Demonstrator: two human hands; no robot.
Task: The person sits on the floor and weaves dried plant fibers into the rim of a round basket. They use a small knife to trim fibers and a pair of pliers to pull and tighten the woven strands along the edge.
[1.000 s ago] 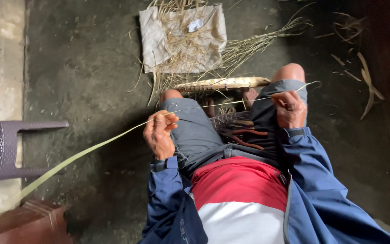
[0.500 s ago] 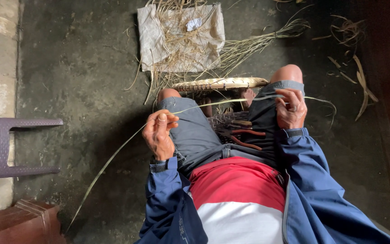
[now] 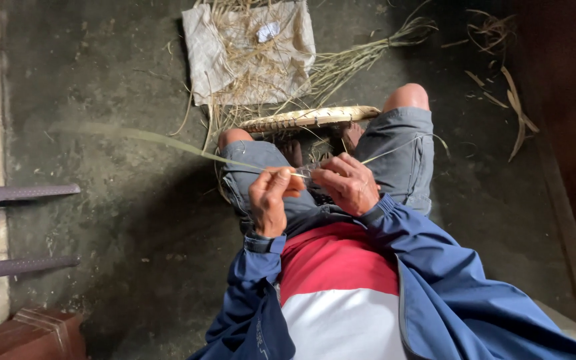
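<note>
Pinching green strip (image 3: 168,141), both hands (image 3: 311,187)

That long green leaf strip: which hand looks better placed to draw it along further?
Probably the left hand: it pinches the long green leaf strip on the side where it trails out. The right hand holds the short end.

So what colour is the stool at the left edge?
Purple; the stool shows clearly in the head view.
</note>
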